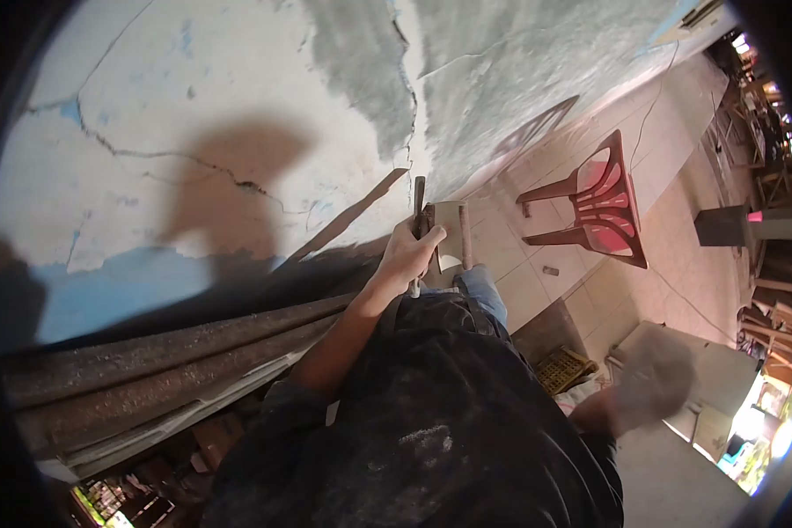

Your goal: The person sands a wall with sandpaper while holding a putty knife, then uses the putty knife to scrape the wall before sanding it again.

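Note:
My left hand is closed around a slim, dark metal chisel, its upper end close to the wall. Fingers wrap its middle, and a paler butt end sticks out below them. Above the hand runs a crack in the wall, with a pale strip alongside it. Out to the right of my body is my right hand, smeared by motion. Its fingers and anything in them cannot be made out.
A red plastic chair stands on the tiled floor. Near my right arm is a yellow crate. A dark box-like object is farther right. Along the wall at lower left run long rough beams. My shadow falls on the cracked plaster.

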The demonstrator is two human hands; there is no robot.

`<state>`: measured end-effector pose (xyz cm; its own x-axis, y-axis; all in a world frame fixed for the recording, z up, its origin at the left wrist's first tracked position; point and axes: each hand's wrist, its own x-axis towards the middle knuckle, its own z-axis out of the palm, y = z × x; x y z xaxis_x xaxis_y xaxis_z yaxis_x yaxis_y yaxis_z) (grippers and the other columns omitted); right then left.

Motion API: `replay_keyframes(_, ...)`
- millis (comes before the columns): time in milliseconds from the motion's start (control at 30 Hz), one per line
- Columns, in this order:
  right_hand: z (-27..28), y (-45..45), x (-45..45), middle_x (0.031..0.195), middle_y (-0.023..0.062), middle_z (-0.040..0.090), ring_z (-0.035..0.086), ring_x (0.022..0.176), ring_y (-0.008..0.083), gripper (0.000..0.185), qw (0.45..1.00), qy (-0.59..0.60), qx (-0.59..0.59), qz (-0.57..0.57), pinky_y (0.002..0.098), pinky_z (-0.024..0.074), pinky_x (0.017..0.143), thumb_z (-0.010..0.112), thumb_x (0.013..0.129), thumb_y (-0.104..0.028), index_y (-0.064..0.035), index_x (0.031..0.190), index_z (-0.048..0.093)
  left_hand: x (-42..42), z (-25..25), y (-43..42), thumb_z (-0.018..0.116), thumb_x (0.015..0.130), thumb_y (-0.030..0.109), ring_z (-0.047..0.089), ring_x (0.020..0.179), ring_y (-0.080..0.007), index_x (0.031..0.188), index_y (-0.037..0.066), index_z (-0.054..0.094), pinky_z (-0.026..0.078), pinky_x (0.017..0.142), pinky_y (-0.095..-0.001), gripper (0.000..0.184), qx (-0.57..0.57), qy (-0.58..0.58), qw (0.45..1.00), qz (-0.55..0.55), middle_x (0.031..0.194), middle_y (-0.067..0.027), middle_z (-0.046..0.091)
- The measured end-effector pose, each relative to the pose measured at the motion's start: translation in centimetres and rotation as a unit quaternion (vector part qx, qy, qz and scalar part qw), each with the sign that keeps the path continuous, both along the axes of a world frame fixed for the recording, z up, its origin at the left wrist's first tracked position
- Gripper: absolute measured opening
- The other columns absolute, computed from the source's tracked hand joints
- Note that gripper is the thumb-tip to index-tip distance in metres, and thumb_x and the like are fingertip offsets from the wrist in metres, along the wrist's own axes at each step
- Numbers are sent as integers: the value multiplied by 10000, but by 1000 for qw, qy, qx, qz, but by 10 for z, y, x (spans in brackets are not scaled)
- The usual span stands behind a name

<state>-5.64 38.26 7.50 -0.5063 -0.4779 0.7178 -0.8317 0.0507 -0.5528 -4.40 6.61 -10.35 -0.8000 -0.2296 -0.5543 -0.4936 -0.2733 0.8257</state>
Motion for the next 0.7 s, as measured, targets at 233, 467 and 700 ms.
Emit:
replay_keyframes(233, 185, -6, 27, 896, 97, 578, 561, 854, 230, 301, 775, -16, 340, 532, 362, 444, 703, 560, 788, -220, 12, 962, 638, 4, 1, -1, 645, 866, 252, 396, 412, -66, 791, 48, 533, 307, 368, -267, 245, -28, 22, 999, -16, 568, 29, 450)
replay_keyframes(467, 187, -31, 30, 908, 63, 557, 505, 778, 185, 290, 766, 44, 369, 525, 330, 389, 646, 571, 730, -262, -63, 936, 622, 9, 3, 0, 652, 872, 250, 395, 423, -55, 791, 52, 540, 304, 368, -257, 242, -18, 23, 1000, -4, 578, 35, 454)
replay_keyframes(700, 150, -34, 16, 920, 30, 535, 448, 701, 140, 290, 762, 15, 371, 531, 297, 335, 588, 583, 672, -303, -138, 909, 606, 11, 2, -4, 650, 884, 237, 388, 419, -43, 810, 46, 560, 300, 369, -242, 224, 3, 34, 999, 0, 587, 44, 461)
